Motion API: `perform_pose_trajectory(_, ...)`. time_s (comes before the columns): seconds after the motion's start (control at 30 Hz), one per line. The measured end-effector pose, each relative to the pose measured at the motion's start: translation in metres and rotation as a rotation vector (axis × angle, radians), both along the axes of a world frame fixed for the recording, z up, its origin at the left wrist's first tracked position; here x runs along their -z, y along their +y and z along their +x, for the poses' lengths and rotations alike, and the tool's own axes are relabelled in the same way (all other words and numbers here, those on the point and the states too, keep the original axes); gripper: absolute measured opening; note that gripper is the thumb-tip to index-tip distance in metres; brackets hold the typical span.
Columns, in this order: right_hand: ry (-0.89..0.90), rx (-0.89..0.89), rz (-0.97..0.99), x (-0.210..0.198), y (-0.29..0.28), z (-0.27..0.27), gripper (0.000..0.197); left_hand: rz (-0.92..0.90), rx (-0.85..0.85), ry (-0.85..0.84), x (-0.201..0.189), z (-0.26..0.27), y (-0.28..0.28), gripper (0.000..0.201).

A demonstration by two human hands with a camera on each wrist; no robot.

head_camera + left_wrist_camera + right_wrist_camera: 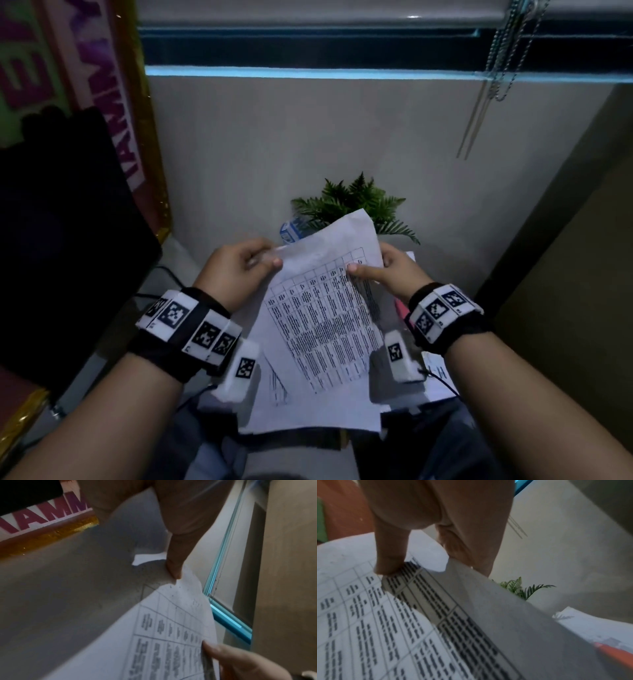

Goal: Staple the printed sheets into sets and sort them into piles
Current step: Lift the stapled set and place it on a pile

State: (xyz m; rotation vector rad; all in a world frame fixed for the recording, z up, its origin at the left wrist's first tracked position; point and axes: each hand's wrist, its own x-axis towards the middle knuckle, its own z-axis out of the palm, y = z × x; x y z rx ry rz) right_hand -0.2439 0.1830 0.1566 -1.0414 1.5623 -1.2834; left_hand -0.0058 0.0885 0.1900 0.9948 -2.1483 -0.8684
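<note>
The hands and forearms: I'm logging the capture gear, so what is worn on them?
Both forearms are bare, no sleeves. Each wrist carries a black fabric wristband ringed with white blocks printed with black square markers, plus a white marked camera housing and thin black cable.

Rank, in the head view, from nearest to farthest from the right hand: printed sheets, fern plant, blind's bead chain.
1. printed sheets: pinched by the right hand.
2. fern plant: just beyond, against the wall.
3. bead chain: hanging top right.

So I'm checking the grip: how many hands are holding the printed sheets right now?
2. The left hand pinches the far left corner of the printed sheets; the right hand pinches the far right edge, thumb on the table print. No stapler visible.
</note>
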Motion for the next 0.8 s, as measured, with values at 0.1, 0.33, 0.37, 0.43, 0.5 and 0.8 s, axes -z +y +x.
perform_pose_trajectory(0.1,-0.063,0.016,-0.055,-0.011,-0.001,0.008,0.030,0.074,-0.011,0.317,-0.013,0.008,0.005,0.036)
perform_pose_trajectory(0.33,-0.238,0.183,-0.323,-0.053,0.004,0.022,0.050,0.365,-0.134,0.364,0.016,0.025,0.013,0.039)
perform_pose_trajectory(0.37,-0.217,0.213,-0.351,-0.059,0.004,0.025,0.046,0.318,-0.183,0.355,0.019,0.023,0.014,0.033)
perform_pose_trajectory(0.43,-0.128,0.258,-0.357,-0.064,0.004,0.031,0.034,0.240,-0.306,0.403,0.018,0.018,0.017,0.026)
perform_pose_trajectory(0.5,-0.026,0.258,-0.278,-0.061,0.006,0.035,0.021,0.178,-0.385,0.465,0.012,0.013,0.019,0.022)
perform_pose_trajectory(0.8,0.055,0.296,-0.153,-0.007,0.005,0.040,0.047,0.304,-0.297,0.374,0.043,0.002,0.008,0.051)
